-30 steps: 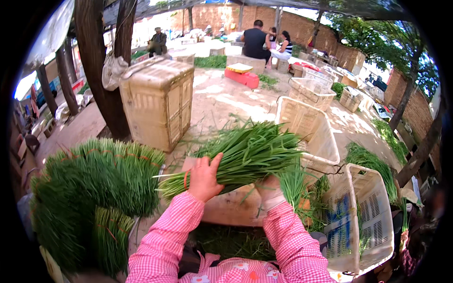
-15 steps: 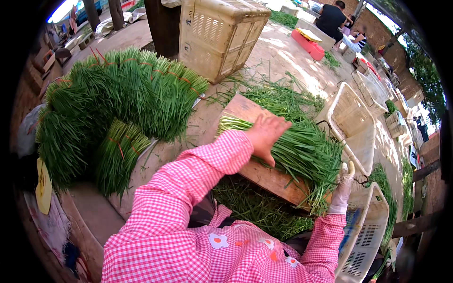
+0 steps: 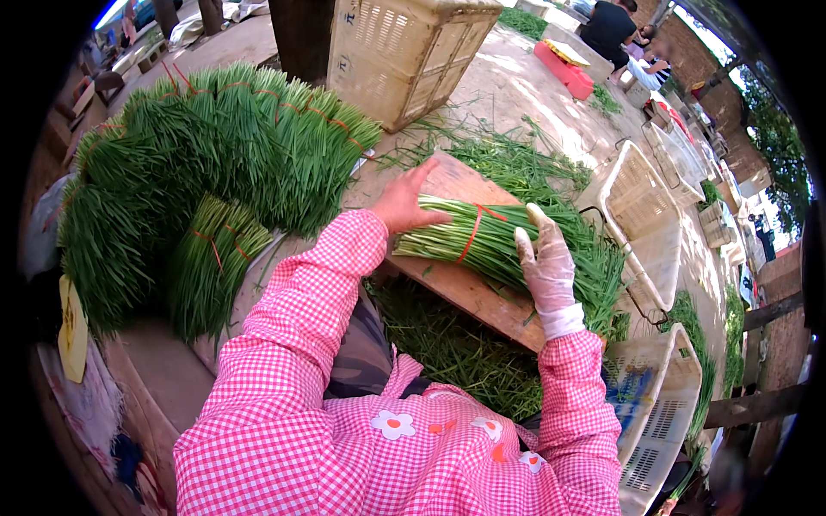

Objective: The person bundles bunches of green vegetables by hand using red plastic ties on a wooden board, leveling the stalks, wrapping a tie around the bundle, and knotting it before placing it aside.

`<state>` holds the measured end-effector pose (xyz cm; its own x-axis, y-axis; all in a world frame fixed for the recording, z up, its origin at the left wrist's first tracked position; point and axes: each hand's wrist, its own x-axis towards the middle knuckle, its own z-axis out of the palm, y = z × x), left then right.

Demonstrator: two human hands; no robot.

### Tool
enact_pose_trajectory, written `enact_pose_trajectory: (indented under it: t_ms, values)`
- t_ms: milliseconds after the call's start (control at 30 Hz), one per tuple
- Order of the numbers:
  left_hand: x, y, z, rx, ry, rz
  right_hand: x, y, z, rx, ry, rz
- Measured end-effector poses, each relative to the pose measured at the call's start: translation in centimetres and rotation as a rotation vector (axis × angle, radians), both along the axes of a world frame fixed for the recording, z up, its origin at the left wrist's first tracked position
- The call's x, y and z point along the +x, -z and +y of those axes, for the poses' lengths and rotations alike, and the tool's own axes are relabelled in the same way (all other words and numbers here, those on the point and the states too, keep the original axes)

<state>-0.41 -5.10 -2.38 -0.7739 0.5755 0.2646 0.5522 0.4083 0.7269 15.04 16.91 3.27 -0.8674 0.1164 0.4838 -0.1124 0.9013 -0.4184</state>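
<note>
A bundle of long green leafy stalks, like garlic chives (image 3: 443,241), lies across a wooden board (image 3: 482,314) in front of me. A red band (image 3: 471,234) runs around its pale end. At the cut ends, my bare left hand (image 3: 403,202) has its thumb and fingers apart, touching or very near the stalks. My right hand (image 3: 549,271), in a whitish glove, is over the leafier part with its fingers raised and spread. Neither hand is gripping anything. Loose green leaves (image 3: 533,181) lie behind the board.
Banded bundles (image 3: 232,146) stand packed at the left, with a smaller bundle (image 3: 219,249) before them. A tall plastic crate (image 3: 404,60) stands behind. More crates (image 3: 641,224) line the right. Leaf scraps (image 3: 456,361) lie below the board. People sit far back right.
My left hand has moved left from the leaves to the cut ends. My right hand has come in from the right over the bundle. A red band now shows around the stalks.
</note>
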Motion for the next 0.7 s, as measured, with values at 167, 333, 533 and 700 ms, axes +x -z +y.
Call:
enact_pose_trajectory:
  t_ms: [167, 333, 533, 700]
  values:
    - [-2.3, 3.3, -1.9, 0.389, -0.252, -0.443, -4.4, 1.9, -0.3, 0.31, 0.059, -0.172]
    - [-2.8, 5.7, -2.8, 0.311, -0.243, -0.676, -6.7, 2.3, -0.8, 0.517, 0.088, -0.382]
    - [-2.2, 6.1, -1.4, 0.457, -0.352, -0.845, -7.3, 0.6, -0.7, -1.268, 0.066, -0.86]
    - [-2.0, 6.0, -1.6, 0.467, -0.369, -1.083, -5.3, 0.8, 0.1, -1.877, -0.212, -0.611]
